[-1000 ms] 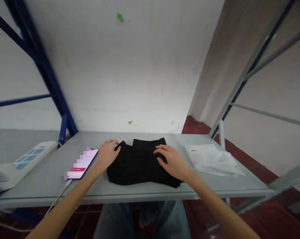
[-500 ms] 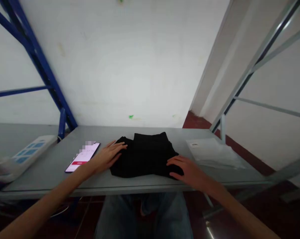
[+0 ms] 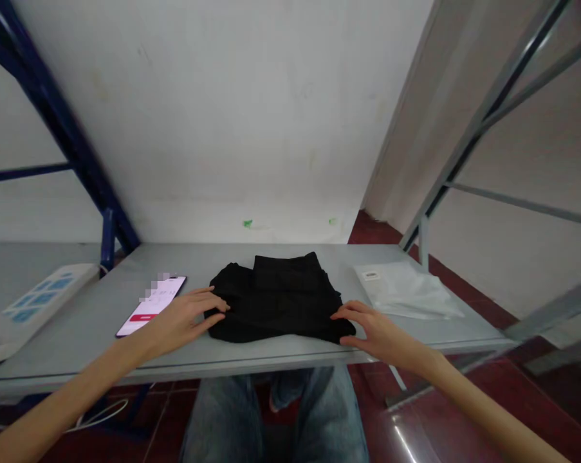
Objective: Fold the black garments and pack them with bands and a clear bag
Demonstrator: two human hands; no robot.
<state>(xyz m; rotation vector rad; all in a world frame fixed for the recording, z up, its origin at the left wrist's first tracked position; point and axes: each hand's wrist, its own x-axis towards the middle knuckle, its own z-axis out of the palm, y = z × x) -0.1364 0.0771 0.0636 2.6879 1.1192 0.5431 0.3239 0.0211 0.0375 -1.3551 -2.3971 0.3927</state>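
A folded black garment [image 3: 275, 308] lies on the grey tabletop in front of me, with a narrower folded part standing out at its far side. My left hand [image 3: 193, 316] is at the garment's left edge, thumb and fingertips drawn close together on the cloth. At the right edge, my right hand [image 3: 372, 328] rests its fingertips on the fabric. Its thumb is apart from the fingers, near the front right corner. What kind of garment it is cannot be made out.
A phone with a lit screen [image 3: 152, 305] lies left of the garment. Farther left is a white power strip [image 3: 53, 299]. A clear plastic bag with a label [image 3: 406, 292] lies at the right. Blue [image 3: 73, 148] and grey [image 3: 464, 148] metal frames flank the grey table [image 3: 290, 360].
My left hand has slid outward to the garment's left edge, its fingers drawn in from lying flat. My right hand has shifted slightly toward the right edge. The view has moved a little.
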